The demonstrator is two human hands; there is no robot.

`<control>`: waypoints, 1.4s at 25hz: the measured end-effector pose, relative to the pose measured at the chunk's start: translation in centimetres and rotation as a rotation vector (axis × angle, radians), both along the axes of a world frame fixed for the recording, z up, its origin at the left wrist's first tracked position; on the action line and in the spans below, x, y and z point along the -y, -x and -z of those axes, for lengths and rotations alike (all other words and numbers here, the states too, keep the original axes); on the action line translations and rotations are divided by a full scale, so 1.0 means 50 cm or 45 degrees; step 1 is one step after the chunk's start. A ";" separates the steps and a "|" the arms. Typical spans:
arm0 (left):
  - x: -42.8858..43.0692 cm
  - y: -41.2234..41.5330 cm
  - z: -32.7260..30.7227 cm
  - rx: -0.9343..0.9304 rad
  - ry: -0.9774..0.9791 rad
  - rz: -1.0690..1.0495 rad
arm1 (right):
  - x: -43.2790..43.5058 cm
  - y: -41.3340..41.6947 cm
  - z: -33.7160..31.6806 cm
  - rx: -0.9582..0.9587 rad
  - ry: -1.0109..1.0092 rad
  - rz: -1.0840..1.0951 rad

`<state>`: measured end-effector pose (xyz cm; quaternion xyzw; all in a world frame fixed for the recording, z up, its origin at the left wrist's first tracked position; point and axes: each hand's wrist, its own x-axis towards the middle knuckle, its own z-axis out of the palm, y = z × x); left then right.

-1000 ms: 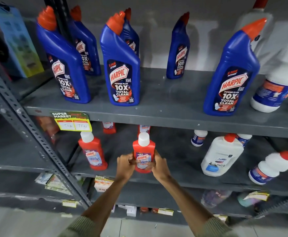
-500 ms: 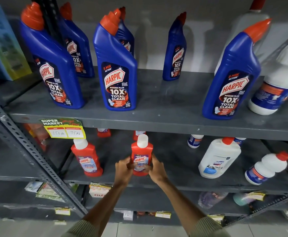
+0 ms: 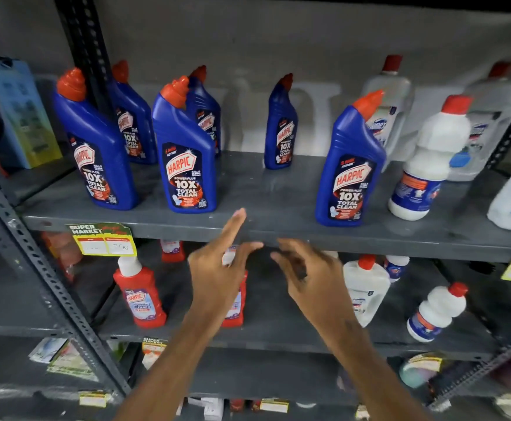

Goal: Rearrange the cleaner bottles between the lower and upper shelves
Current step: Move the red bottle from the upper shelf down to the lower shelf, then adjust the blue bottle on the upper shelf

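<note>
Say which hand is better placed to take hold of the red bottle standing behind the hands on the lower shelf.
Left, probably. The left hand is open right in front of the red bottle and overlaps it, while the right hand, also open, hangs off to that bottle's right, over bare lower shelf.

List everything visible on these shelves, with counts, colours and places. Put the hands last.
Blue Harpic bottles: six, blue with red caps, upper shelf, three in front, three behind.
Clear bottles: two, red caps, upper shelf, back right.
White bottle: one, red cap, upper shelf, right.
Red Harpic bottles: two in front, white caps, lower shelf, one partly hidden by the left hand; more red ones behind, count unclear.
White jug: one, red cap, lower shelf, centre right.
Small white bottle: one, red cap, lower shelf, right, tilted.
Price tag: one, yellow and green, upper shelf edge, left.
Left hand: open, empty, before the lower shelf.
Right hand: open, empty.
</note>
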<state>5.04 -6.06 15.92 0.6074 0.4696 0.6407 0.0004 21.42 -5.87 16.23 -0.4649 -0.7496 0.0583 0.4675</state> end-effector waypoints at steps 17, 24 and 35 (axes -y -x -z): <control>-0.163 -0.182 -0.146 0.278 0.518 0.381 | -0.169 -0.117 -0.133 -0.500 0.333 0.105; -0.166 -0.017 -0.138 0.197 0.485 0.194 | -0.182 0.049 -0.116 -0.449 0.327 -0.027; -0.113 -0.101 -0.126 0.112 -0.022 -0.007 | -0.127 -0.058 -0.120 -0.555 0.035 0.021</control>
